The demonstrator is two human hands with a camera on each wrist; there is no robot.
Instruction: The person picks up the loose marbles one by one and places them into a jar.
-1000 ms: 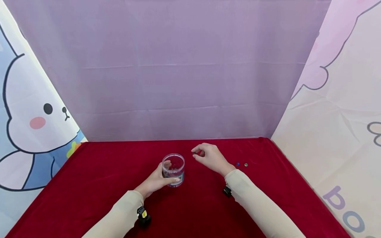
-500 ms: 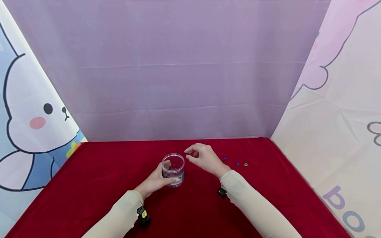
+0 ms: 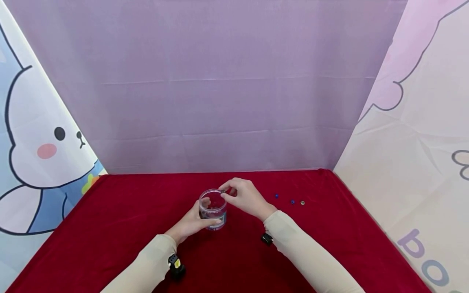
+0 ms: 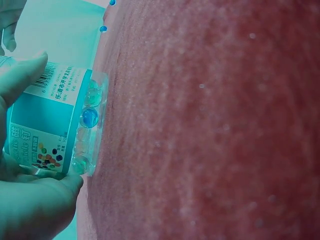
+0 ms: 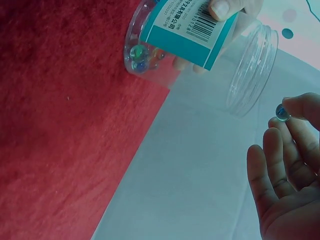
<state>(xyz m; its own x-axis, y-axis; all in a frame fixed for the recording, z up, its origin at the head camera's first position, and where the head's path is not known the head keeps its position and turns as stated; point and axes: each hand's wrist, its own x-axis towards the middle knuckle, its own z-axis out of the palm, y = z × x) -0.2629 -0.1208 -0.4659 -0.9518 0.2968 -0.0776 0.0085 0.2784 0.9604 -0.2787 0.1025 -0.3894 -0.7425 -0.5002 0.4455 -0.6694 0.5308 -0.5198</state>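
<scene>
My left hand [image 3: 194, 221] grips a clear plastic jar [image 5: 210, 95] with a teal and white label [image 4: 50, 107], its fingers and thumb wrapped around the side. The jar has no lid, and several coloured glass marbles [image 5: 139, 52] lie at its bottom. Between thumb and fingertips, my right hand [image 3: 247, 197] pinches a dark bluish glass marble [image 5: 283, 112]. That marble is right by the jar's rim, on its right side in the head view, and just outside the mouth in the right wrist view.
On the red cloth [image 3: 146, 195] to the right lie a blue marble [image 3: 276, 195], another blue marble [image 3: 292, 202] and a greenish marble [image 3: 302, 202]. A purple backdrop [image 3: 220, 89] stands behind the table, with printed cloth panels [image 3: 410, 171] at both sides.
My right hand has moved left with its marble, from away from the jar to the rim, uncovering one blue marble on the cloth. The left hand and jar have stayed in place.
</scene>
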